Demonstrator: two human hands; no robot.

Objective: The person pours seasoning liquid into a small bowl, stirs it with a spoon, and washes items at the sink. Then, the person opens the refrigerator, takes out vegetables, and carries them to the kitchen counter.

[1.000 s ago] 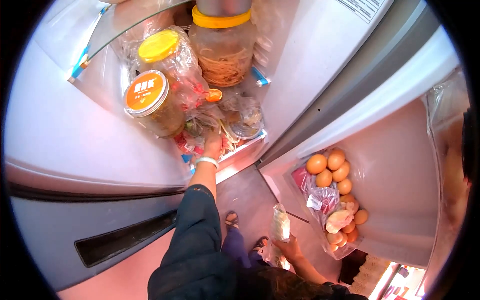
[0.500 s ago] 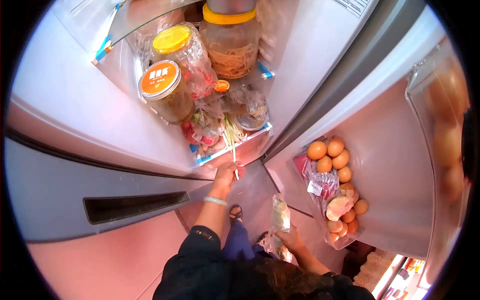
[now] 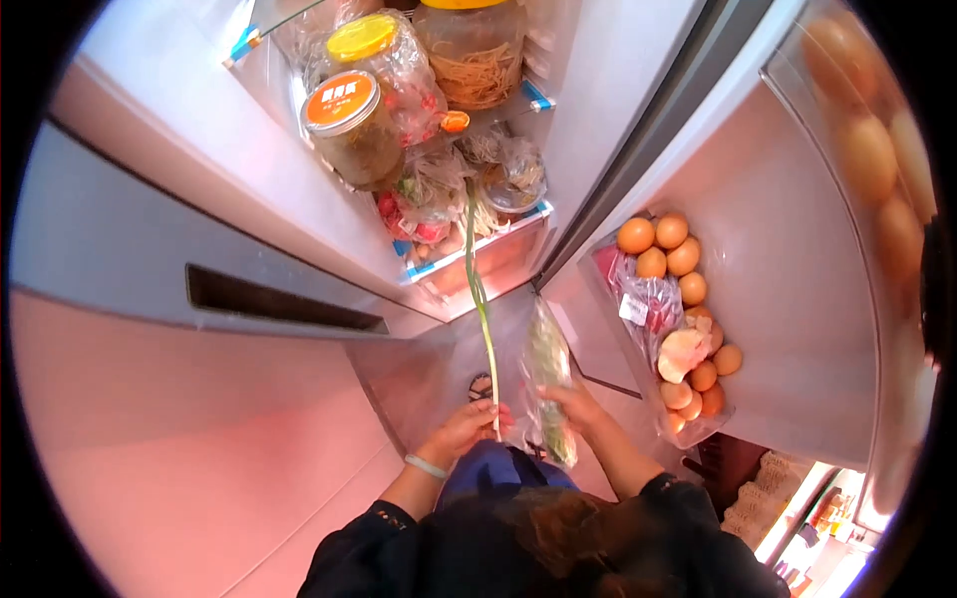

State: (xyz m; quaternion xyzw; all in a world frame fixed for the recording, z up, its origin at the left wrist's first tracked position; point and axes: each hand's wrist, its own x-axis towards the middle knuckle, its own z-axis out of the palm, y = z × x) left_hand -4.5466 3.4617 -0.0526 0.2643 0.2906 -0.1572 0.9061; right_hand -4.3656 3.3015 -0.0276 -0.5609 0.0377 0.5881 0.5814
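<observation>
My left hand [image 3: 467,429] is closed around the pale lower end of a long scallion [image 3: 482,314]. The scallion's green part stretches up toward the fridge's lower shelf [image 3: 439,267]. In my right hand [image 3: 572,407] is a clear plastic bag [image 3: 547,349] with something pale green inside; the exact contents cannot be made out. Both hands are low in front of my body, close together. More pale stalks [image 3: 484,219] lie at the shelf's front edge, beside bagged red and green vegetables [image 3: 414,214].
A jar with an orange lid [image 3: 342,103], a yellow-lidded jar [image 3: 362,38] and a larger jar [image 3: 469,65] stand on the glass shelf above. The open door at right holds several eggs [image 3: 683,256] and a purple bagged item [image 3: 653,302]. A handle recess [image 3: 284,299] is at left.
My left hand has drawn the scallion out from the shelf edge and down toward my body. My right hand has raised the plastic bag, which now stands more upright beside the scallion.
</observation>
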